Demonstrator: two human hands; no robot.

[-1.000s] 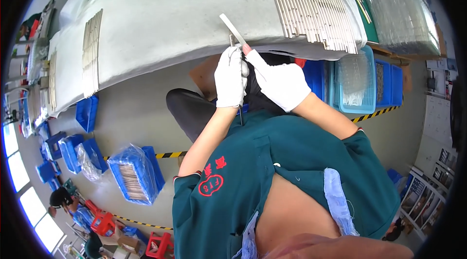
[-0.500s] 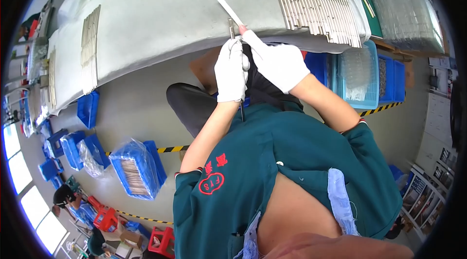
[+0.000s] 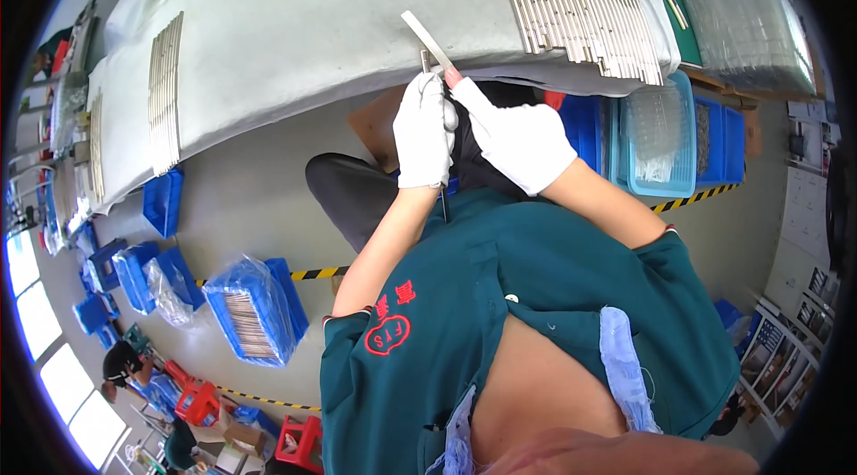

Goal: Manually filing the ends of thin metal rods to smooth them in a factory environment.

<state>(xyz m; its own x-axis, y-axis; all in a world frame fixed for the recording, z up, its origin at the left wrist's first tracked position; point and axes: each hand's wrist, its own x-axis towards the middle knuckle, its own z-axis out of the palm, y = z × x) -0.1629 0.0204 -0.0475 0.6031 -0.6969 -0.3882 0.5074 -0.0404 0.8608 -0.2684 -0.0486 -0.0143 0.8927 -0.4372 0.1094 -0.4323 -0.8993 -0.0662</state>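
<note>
My left hand (image 3: pixel 421 137), in a white glove, is closed around a thin metal rod (image 3: pixel 426 60). The rod's silvery tip sticks out beyond the fingers, and its dark lower end comes out by the wrist against my shirt. A flat white strip (image 3: pixel 423 36) is pinched in my right hand (image 3: pixel 520 143), also gloved, with one bare fingertip showing. The strip slants up and left, its lower part close beside the rod's tip; whether the two touch I cannot tell. Both hands are just in front of the near edge of the cloth-covered table (image 3: pixel 339 11).
Rows of metal rods (image 3: pixel 580 6) lie at the table's right, with a smaller group (image 3: pixel 166 91) at the left. Blue bins (image 3: pixel 719 145) and a light-blue basket (image 3: pixel 689 131) stand at right. A plastic-lined blue crate (image 3: pixel 250 314) sits on the floor. Other people work at lower left.
My right hand and the white strip have shifted toward me and slightly right. Less of the rod's tip shows above my left hand, which stays nearly in place.
</note>
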